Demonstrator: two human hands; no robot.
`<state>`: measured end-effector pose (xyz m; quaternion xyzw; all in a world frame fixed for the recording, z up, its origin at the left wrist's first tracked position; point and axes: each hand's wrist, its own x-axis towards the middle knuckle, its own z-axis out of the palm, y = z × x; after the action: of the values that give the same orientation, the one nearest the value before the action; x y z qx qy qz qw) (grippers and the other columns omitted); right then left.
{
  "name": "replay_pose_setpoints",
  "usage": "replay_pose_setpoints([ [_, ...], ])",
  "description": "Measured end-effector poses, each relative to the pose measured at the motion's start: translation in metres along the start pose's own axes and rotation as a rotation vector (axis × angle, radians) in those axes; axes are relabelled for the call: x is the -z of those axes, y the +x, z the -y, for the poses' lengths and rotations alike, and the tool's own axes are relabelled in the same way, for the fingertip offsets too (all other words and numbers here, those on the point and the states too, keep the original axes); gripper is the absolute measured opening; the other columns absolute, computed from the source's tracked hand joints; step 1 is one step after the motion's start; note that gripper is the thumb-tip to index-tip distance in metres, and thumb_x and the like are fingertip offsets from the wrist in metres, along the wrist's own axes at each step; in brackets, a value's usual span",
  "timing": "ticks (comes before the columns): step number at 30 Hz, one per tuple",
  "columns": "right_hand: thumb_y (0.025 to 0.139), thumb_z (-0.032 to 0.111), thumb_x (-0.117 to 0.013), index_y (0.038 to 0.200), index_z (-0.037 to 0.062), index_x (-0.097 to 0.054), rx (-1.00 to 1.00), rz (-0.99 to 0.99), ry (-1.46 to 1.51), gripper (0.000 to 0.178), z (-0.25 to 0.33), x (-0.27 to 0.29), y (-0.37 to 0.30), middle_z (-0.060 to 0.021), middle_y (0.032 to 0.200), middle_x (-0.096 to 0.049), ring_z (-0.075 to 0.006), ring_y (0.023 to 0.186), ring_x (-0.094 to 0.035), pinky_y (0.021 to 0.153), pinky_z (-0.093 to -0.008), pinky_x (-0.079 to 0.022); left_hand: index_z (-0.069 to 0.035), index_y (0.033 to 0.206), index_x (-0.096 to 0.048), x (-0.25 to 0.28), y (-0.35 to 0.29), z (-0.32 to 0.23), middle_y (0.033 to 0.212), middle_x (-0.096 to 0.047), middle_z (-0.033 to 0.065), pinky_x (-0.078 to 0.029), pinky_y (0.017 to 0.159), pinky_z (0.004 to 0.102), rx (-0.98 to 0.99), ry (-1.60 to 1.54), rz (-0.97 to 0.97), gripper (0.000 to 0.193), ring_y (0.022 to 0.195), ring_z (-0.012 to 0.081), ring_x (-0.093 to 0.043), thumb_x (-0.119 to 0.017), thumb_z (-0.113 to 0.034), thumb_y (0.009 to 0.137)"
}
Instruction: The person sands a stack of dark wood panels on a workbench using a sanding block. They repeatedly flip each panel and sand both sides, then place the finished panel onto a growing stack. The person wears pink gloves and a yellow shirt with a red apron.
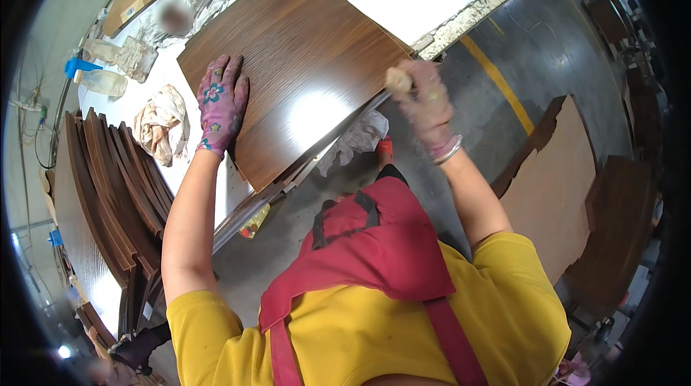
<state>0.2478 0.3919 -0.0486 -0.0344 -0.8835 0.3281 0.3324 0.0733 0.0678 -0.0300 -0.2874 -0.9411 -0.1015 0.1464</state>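
A dark brown wood-grain panel (302, 47) lies on the white-topped table, with more panel edges showing under its near side. My left hand (222, 98), in a purple glove with flower prints, rests flat on the panel's left part, fingers stretched out. At the panel's right corner is my right hand (426, 101), in a pinkish, worn glove. Its fingers are curled round a beige wadded cloth (399, 81), a little smeared by motion. Whether the cloth touches the panel's edge I cannot tell.
A crumpled stained rag (162, 125) and clear plastic bottles (102, 82) are on the table's left. Curved brown panels (119, 184) stand stacked at the left. White paper (358, 140) hangs below the panel's near edge. Cardboard-covered boards (551, 184) stand on the right.
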Motion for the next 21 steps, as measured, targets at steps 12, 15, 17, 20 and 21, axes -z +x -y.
replay_pose_setpoints([
  [12, 0.086, 0.022, -0.065, 0.105, 0.0052, -0.060, 0.368, 0.570, 0.230, 0.026, 0.142, -0.095, -0.070, -0.0136, 0.095, -0.059, -0.0305, 0.083, -0.063, 0.074, -0.0398, -0.053, -0.012, 0.137, -0.056, -0.011, -0.002, 0.009, 0.141, -0.052, 0.0143, -0.033, 0.113, 0.0449, 0.008, -0.040, -0.034, 0.045, 0.133, 0.0336, -0.045, -0.054, -0.033, 0.097],
  [15, 0.086, 0.022, -0.065, 0.092, 0.0050, -0.061, 0.567, 0.705, 0.257, 0.018, 0.179, -0.119, -0.074, -0.0124, 0.090, -0.059, -0.0276, 0.083, -0.066, 0.072, -0.0380, -0.054, -0.010, 0.135, -0.056, -0.011, -0.004, 0.007, 0.139, -0.053, 0.0153, -0.034, 0.111, 0.0443, -0.001, 0.017, -0.073, 0.043, 0.132, 0.0341, -0.047, -0.051, -0.031, 0.099],
  [17, 0.084, 0.018, -0.065, 0.092, 0.0046, -0.060, 0.522, 0.860, 0.402, 0.016, 0.198, -0.113, -0.071, -0.0136, 0.090, -0.060, -0.0320, 0.080, -0.064, 0.070, -0.0422, -0.052, -0.010, 0.136, -0.056, -0.013, -0.006, 0.010, 0.139, -0.053, 0.0148, -0.034, 0.111, 0.0447, -0.004, 0.024, -0.102, 0.043, 0.132, 0.0335, -0.047, -0.052, -0.032, 0.098],
  [20, 0.085, 0.015, -0.069, 0.107, 0.0074, -0.062, 0.397, 0.618, 0.730, 0.024, 0.172, -0.100, -0.057, -0.0114, 0.098, -0.063, -0.0290, 0.089, -0.065, 0.081, -0.0382, -0.054, -0.012, 0.134, -0.058, -0.008, -0.001, 0.003, 0.138, -0.054, 0.0143, -0.036, 0.110, 0.0455, 0.048, -0.044, -0.075, 0.042, 0.131, 0.0335, -0.048, -0.054, -0.031, 0.097],
  [21, 0.086, 0.016, -0.072, 0.115, 0.0092, -0.062, 0.194, 0.790, 0.742, 0.031, 0.162, -0.084, -0.035, -0.0096, 0.105, -0.065, -0.0259, 0.095, -0.066, 0.087, -0.0340, -0.054, -0.012, 0.134, -0.058, -0.008, -0.005, 0.005, 0.138, -0.054, 0.0141, -0.035, 0.110, 0.0456, 0.048, -0.035, -0.089, 0.042, 0.132, 0.0332, -0.048, -0.054, -0.031, 0.097],
])
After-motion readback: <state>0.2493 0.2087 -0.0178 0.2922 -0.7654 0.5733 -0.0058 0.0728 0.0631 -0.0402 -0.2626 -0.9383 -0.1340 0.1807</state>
